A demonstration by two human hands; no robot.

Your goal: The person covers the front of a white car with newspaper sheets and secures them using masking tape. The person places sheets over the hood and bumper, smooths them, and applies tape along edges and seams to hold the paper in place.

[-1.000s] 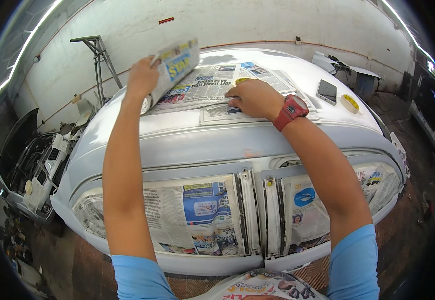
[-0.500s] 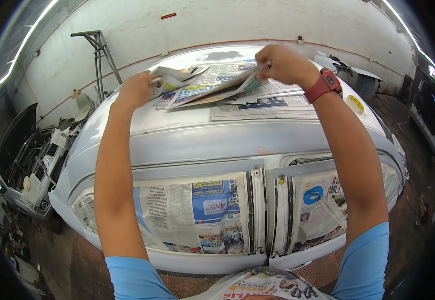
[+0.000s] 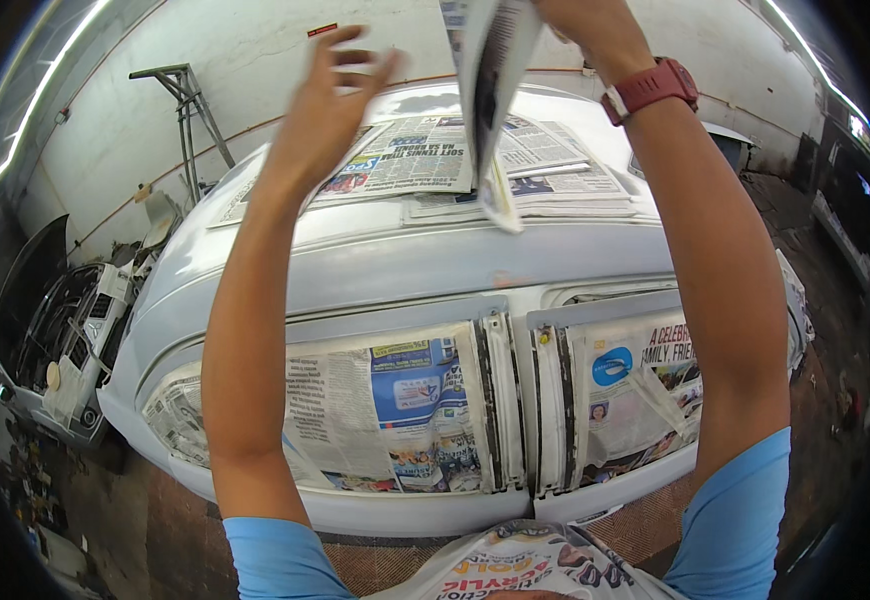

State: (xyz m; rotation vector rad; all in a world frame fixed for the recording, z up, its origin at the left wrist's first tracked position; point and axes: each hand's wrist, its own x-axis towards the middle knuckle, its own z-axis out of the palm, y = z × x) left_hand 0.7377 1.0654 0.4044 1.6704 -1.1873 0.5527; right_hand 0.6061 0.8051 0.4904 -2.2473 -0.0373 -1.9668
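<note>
Up at the top edge of the frame, a bit right of center, the right hand (image 3: 590, 30) is gripping a newspaper sheet (image 3: 495, 80). The sheet hangs down in folds, its lower end in front of the other papers. The hand's partly cut off up there and the paper's blurry, so I can't really tell how the fingers are set on it.

Left hand (image 3: 330, 110) is in the upper left-center, kinda smeared, fingers spread and loose, just let go in the air.

Below and between the two, more newspapers (image 3: 415, 160) lie flat in overlapping layers on a white car roof (image 3: 355, 222). Lower in the frame, both side windows are papered over too, one bigger panel of newsprint (image 3: 345, 420) left of center and another panel (image 3: 615, 430) right of it, with the door pillar (image 3: 515, 410) between.

Red wristwatch (image 3: 655, 90) on the right wrist, light blue sleeves (image 3: 275, 555). Metal stand (image 3: 185, 110) upper left, and a car front (image 3: 85, 340) at far left with its hood up.
</note>
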